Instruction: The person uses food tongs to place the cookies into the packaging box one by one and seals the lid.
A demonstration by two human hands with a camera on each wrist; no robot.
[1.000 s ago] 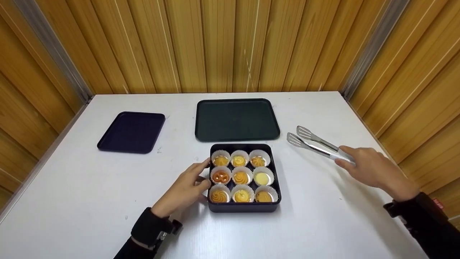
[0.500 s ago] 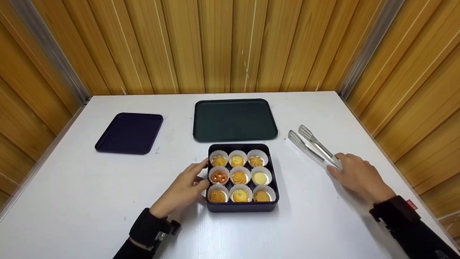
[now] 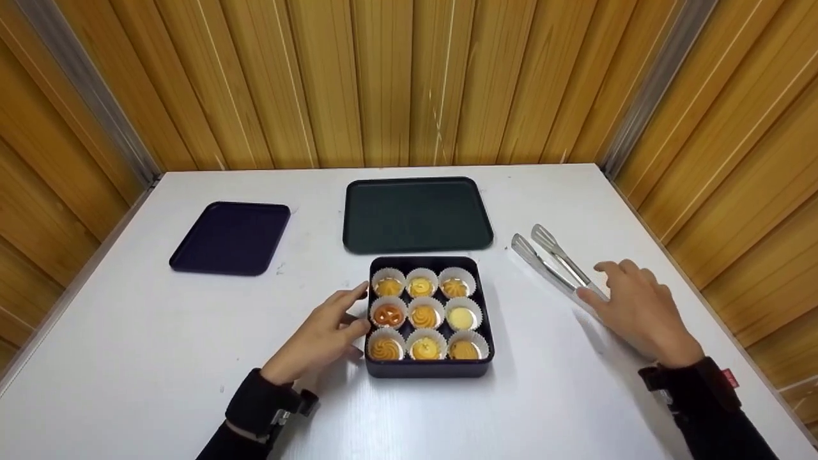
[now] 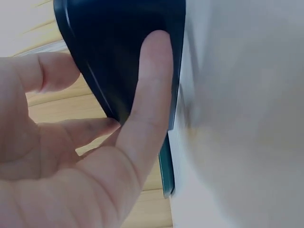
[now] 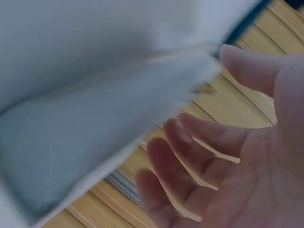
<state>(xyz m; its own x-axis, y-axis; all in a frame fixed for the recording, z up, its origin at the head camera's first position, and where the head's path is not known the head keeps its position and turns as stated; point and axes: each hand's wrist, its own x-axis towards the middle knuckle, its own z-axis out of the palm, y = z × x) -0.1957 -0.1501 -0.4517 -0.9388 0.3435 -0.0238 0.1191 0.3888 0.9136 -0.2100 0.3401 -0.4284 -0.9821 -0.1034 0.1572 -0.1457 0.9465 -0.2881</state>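
Observation:
A dark square box (image 3: 429, 368) holds several cookies, each in a white paper cup, among them a pretzel-shaped one (image 3: 388, 314) and a pale round one (image 3: 461, 318). My left hand (image 3: 319, 332) touches the box's left wall with extended fingers; in the left wrist view one fingertip (image 4: 156, 47) presses flat on that wall. Metal tongs (image 3: 553, 262) with slotted heads lie spread on the table, pointing away to the upper left. Over their handle end hovers my right hand (image 3: 639, 313), fingers spread and apart from it. The right wrist view shows a blurred pale handle (image 5: 104, 118) beside relaxed fingers.
Behind the box lies a dark green tray (image 3: 418, 214). A dark purple square lid or tray (image 3: 231, 237) rests at the left of the white table (image 3: 160, 358). Wood-patterned panels (image 3: 383, 83) stand along the back and both sides.
My right hand has moved left with the tongs, set them on the table and let go of them. The left hand stays at the box.

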